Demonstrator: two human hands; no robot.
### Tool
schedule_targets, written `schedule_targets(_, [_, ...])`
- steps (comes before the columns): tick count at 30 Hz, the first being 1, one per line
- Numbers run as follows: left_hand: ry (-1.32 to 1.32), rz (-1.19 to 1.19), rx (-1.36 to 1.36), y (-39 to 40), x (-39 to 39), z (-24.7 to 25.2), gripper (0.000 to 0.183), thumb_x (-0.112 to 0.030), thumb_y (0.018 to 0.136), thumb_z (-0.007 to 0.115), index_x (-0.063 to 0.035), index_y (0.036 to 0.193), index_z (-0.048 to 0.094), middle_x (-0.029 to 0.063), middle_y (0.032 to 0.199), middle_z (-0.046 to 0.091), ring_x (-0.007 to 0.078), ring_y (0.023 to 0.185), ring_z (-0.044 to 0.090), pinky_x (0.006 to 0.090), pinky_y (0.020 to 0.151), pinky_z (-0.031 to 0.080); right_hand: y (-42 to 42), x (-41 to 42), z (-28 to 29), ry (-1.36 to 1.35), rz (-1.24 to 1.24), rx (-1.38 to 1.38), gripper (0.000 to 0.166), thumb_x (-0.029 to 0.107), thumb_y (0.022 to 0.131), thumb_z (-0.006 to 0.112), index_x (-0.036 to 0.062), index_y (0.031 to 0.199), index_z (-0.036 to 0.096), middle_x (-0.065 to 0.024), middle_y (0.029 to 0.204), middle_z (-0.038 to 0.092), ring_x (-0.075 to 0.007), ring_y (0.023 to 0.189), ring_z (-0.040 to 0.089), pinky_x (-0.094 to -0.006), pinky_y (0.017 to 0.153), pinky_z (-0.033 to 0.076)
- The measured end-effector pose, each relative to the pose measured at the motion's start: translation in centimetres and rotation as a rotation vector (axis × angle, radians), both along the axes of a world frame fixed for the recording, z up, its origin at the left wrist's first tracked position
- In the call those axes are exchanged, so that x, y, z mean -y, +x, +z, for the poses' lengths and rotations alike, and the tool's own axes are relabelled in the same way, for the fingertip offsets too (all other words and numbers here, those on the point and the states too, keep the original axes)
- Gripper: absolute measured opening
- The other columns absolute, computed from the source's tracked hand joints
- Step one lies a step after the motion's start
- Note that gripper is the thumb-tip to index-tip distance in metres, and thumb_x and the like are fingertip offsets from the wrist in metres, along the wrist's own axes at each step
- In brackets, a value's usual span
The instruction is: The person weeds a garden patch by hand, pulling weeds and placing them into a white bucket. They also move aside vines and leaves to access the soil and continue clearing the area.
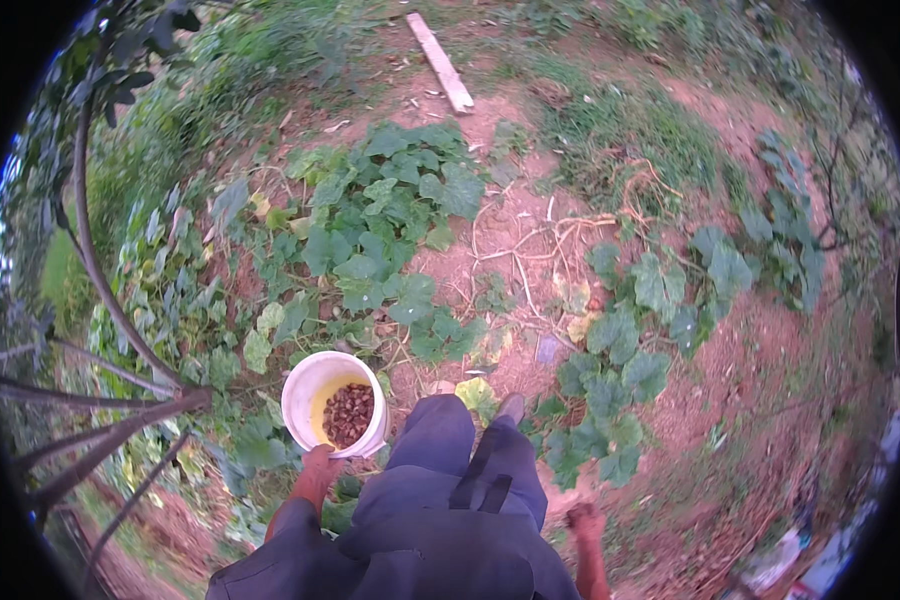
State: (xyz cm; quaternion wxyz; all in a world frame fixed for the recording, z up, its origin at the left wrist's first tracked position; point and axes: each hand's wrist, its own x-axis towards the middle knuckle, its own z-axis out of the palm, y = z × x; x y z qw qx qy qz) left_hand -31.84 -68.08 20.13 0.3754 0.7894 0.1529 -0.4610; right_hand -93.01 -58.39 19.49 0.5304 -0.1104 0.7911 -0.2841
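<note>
My left hand (321, 465) grips the near rim of a white plastic bucket (297, 409), held at my left side above leafy vines. A heap of small reddish-brown pieces (349, 416), perhaps nuts or dried fruit, lies in the bottom; the bucket's inner wall looks yellowish lower down. By my right thigh, my right hand (586, 520) hangs low over bare soil with its fingers curled. Nothing shows in it, though its inner side is hidden. Broad-leaved vine plants, possibly squash (379, 225), spread over the reddish ground ahead, with more vine leaves (615, 375) to the right.
Several bare branches (120, 427) fan out at the left, and a curved stem (94, 247) rises there. Dry vine stems (529, 247) cross the soil ahead. Farther off lies a wooden plank (441, 64). Pale litter (776, 559) lies at the lower right.
</note>
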Motion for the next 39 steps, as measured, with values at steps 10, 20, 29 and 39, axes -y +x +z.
schedule_targets(10, [-0.099, 0.48, -0.21, -12.6, -5.4, -0.3, 0.046, -0.004, 0.082, 0.053, 0.0078, 0.125, 0.039, 0.0256, 0.119, 0.053, 0.0389, 0.108, 0.057, 0.0507, 0.085, 0.054, 1.9, 40.6, 28.4, -0.784, 0.159, -0.003, 0.05, 0.029, 0.086, 0.063, 0.0001, 0.124, 0.05, -0.0046, 0.095, 0.058, -0.0138, 0.084, 0.056, -0.0267, 0.069, 0.044])
schedule_targets(20, [0.157, 0.618, -0.149, -20.9, -1.5, -2.4, 0.042, 0.003, 0.077, 0.06, 0.0094, 0.117, 0.047, 0.0271, 0.106, 0.06, 0.0392, 0.087, 0.065, 0.0517, 0.069, 0.057, 21.9, 49.3, 45.4, -1.592, 1.119, 0.845, 0.095, 0.051, 0.075, 0.069, 0.0052, 0.143, 0.022, -0.0202, 0.131, 0.049, -0.0345, 0.12, 0.048, -0.0466, 0.093, 0.043])
schedule_targets(29, [-0.017, 0.765, -0.014, -25.1, 1.4, -3.4, 0.032, -0.004, 0.083, 0.059, 0.0072, 0.112, 0.053, 0.0259, 0.102, 0.062, 0.0388, 0.085, 0.067, 0.0469, 0.067, 0.06, 25.7, 54.3, 46.5, -1.263, 1.544, 1.501, 0.092, 0.045, 0.083, 0.069, 0.0145, 0.149, 0.014, -0.0277, 0.137, 0.041, -0.0384, 0.126, 0.044, -0.0544, 0.101, 0.04])
schedule_targets(39, [-0.089, 1.053, -0.098, -34.3, 6.1, -1.6, 0.033, -0.001, 0.083, 0.054, 0.0105, 0.113, 0.046, 0.025, 0.109, 0.059, 0.0374, 0.097, 0.063, 0.0472, 0.077, 0.058, 24.4, 55.9, 44.7, -0.877, 1.387, 1.865, 0.089, 0.039, 0.078, 0.077, 0.0093, 0.145, 0.027, -0.0355, 0.127, 0.047, -0.0422, 0.12, 0.05, -0.054, 0.1, 0.041])
